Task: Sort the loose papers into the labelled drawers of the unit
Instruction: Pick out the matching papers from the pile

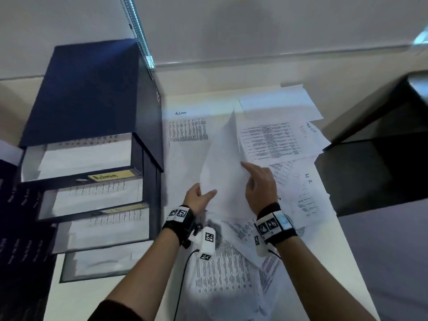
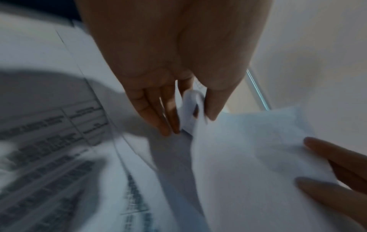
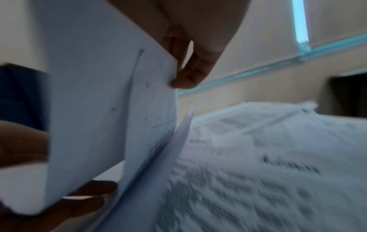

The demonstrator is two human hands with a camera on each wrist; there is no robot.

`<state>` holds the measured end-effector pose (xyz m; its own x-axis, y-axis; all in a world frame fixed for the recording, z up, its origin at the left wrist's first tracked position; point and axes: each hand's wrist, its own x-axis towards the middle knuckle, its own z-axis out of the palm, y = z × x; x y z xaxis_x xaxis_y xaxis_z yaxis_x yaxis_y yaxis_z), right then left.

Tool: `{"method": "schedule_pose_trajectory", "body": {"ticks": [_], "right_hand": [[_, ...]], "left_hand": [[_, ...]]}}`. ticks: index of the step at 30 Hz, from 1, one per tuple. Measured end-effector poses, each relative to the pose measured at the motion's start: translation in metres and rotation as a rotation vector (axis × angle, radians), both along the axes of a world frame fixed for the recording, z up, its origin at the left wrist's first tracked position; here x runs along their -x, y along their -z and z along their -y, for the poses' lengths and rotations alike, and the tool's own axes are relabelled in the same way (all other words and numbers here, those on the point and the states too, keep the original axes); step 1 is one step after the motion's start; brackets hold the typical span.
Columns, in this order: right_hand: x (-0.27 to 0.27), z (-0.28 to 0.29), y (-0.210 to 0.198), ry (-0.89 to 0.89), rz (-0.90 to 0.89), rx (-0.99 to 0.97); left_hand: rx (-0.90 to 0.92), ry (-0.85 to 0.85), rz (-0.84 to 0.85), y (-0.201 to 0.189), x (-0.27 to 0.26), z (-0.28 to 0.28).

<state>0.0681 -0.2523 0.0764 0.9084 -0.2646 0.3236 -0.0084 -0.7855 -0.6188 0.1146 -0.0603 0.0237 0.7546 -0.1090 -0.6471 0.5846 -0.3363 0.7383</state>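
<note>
Right now my left hand [image 1: 198, 198] and right hand [image 1: 259, 181] pinch opposite edges of one sheet [image 1: 222, 158], raised on edge over the loose papers [image 1: 222, 269]; its text seems too blurred to read. Beside them, left, the drawer unit [image 1: 92, 140] stands with drawers pulled out.

"Admin" is handwritten on the top drawer's yellow label [image 1: 112, 176] and atop a printed sheet [image 1: 185, 126] beside the unit.

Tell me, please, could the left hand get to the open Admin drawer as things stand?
Probably yes: the Admin drawer stands pulled out beside the left hand with nothing between them, but that hand and the right hand both hold the raised sheet.
</note>
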Motion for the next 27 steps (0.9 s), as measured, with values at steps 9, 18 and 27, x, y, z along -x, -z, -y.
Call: {"method": "schedule_pose_trajectory", "body": {"ticks": [9, 18, 27], "right_hand": [[0.028, -0.027, -0.042, -0.291, 0.332, 0.198], [0.063, -0.064, -0.04, -0.516, 0.212, -0.047], [0.056, -0.043, -0.059, 0.039, -0.629, -1.39]], "left_hand": [[0.657, -0.261, 0.037, -0.115, 0.005, -0.027], [0.396, -0.212, 0.306, -0.131, 0.025, -0.054], [0.789, -0.322, 0.253, -0.17, 0.051, -0.119]]}}
